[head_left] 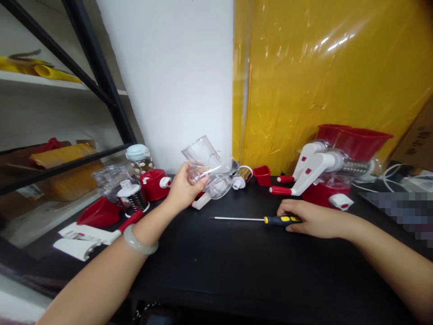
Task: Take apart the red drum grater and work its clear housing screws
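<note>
My left hand (187,187) is closed round a clear plastic grater housing (203,155), its square chute tilted up. Just below and behind it, a white crank handle (202,201) is partly hidden. My right hand (302,216) has its fingers wrapped round the dark handle of a screwdriver (279,220), whose shaft points left, low over the black tabletop. Beyond the housing, a grater drum (242,177) lies on its side beside a small red plastic pusher (262,175).
Assembled rotary graters with red hoppers (363,140) stand at the right, near a box (417,131) and cables. At the left are a red grater base (154,184), another drum (133,197), a red hopper (99,212) and a white handle (88,232). A black-framed shelf (104,97) borders the table (237,266).
</note>
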A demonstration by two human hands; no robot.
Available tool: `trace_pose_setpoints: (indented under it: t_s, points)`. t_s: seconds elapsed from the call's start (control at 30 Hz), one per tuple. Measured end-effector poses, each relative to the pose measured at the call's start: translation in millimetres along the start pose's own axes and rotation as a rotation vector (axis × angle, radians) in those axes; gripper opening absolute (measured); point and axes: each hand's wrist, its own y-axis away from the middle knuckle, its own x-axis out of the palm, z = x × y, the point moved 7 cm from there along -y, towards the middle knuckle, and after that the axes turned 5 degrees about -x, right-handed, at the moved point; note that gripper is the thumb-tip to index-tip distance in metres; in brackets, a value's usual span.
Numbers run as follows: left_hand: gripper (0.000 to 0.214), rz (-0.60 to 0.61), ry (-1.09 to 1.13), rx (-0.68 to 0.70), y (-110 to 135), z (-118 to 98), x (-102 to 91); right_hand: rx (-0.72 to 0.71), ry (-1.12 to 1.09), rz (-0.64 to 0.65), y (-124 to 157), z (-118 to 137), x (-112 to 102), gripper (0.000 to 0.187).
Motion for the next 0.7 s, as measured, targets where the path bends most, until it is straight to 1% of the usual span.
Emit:
trace_pose_setpoints:
  t_s: [0.03,0.13,0.33,0.5,0.7]
  points:
    - [0.055,0.008,0.015,-0.031,0.2,2.9,0.8,-0.002,-0.001,-0.001,-0.3,0.3,0.3,0.018]
    - [0.058,0.082,0.032,-0.163,1.8,14.9,6.8,-0.004,-0.007,-0.008,-1.2,0.2,1.1,0.017]
    - [0.062,0.179,0.261,-0.229,5.6,23.8,15.9,-0.014,-0.032,-0.027,-3.1,2.4,1.8,0.018]
    - [0.06,0.196,0.338,-0.312,11.1,28.2,22.0,-0.025,-0.021,-0.006,-4.5,6.1,6.4,0.019]
    - [0.048,0.184,0.363,-0.424,22.4,36.0,34.3,-0.049,-0.021,-0.031,-5.4,4.3,9.8,0.021]
